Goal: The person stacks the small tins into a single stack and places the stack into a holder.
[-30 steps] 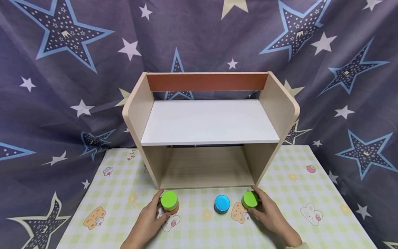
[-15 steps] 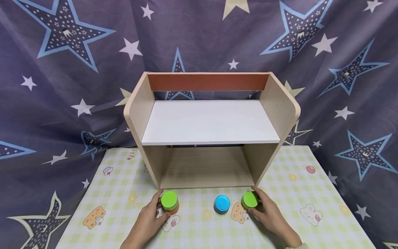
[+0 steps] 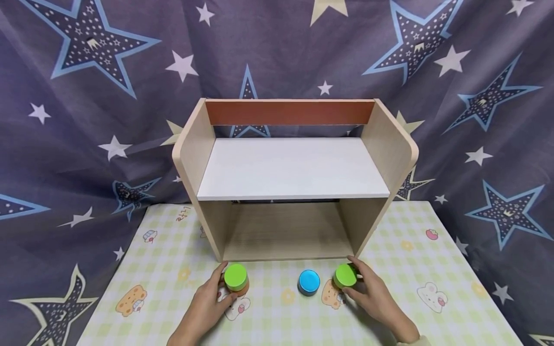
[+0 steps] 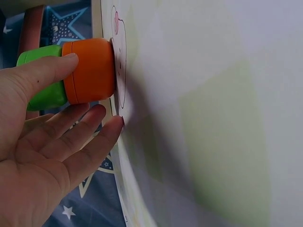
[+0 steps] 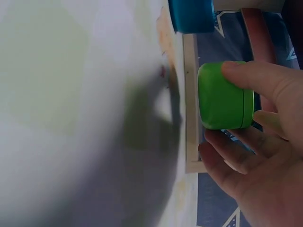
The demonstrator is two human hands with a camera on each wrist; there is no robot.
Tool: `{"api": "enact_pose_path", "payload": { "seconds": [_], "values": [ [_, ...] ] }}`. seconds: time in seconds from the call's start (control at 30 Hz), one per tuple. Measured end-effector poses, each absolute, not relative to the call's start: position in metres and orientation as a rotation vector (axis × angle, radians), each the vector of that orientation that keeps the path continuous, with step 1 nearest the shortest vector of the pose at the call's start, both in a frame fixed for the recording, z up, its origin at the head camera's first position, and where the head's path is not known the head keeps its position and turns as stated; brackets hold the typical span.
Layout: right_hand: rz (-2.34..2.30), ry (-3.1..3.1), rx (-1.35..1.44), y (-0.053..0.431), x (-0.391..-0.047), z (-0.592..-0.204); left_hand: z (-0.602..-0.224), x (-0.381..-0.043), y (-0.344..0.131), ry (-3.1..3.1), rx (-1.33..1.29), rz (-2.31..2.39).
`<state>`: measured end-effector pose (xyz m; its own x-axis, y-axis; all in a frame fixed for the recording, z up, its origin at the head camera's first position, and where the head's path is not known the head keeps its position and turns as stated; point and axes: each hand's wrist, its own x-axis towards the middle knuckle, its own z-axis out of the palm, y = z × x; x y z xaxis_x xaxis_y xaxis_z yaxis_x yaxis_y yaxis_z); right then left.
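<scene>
In the head view, my left hand (image 3: 203, 305) grips a stack of two small round containers, a green one (image 3: 236, 277) on top of an orange one (image 4: 90, 71). In the left wrist view the thumb lies across the green one with its tip on the orange one's upper edge, and the orange base meets the cloth. My right hand (image 3: 376, 298) holds another green round container (image 5: 222, 97) between thumb and fingers. A gap shows between its base and the cloth in the right wrist view. A blue round container (image 3: 309, 282) stands to its left, untouched.
Behind the containers stands a two-level wooden shelf (image 3: 294, 168) with a white upper board and a red-brown back rail. A checked cloth (image 3: 151, 283) with cartoon prints covers the table. A dark star-patterned curtain (image 3: 285, 53) hangs behind.
My right hand and its green container have shifted slightly left and up, nearer the blue container. The left hand and its stack stay in place.
</scene>
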<state>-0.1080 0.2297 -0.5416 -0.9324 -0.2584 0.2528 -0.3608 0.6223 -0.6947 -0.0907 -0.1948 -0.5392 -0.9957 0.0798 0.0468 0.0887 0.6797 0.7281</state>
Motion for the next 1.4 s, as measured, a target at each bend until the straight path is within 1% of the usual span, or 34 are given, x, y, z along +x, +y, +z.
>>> {"api": "enact_pose_path", "payload": {
  "seconds": [0.3, 0.57, 0.8, 1.4],
  "values": [
    [1.198, -2.659, 0.617, 0.222, -0.106, -0.529, -0.539, -0.091, -0.194, -2.869, -0.141, -1.264],
    [1.192, -2.649, 0.644, 0.216, -0.105, -0.520, -0.540, -0.089, -0.196, -2.858, -0.152, -1.219],
    [1.166, -2.586, 0.740, 0.207, -0.106, -0.519, -0.541, -0.090, -0.196, -2.863, -0.138, -1.224],
    [1.235, -2.629, 0.827, 0.181, -0.112, -0.502, -0.542, -0.090, -0.196, -2.854, -0.149, -1.196]
  ]
}}
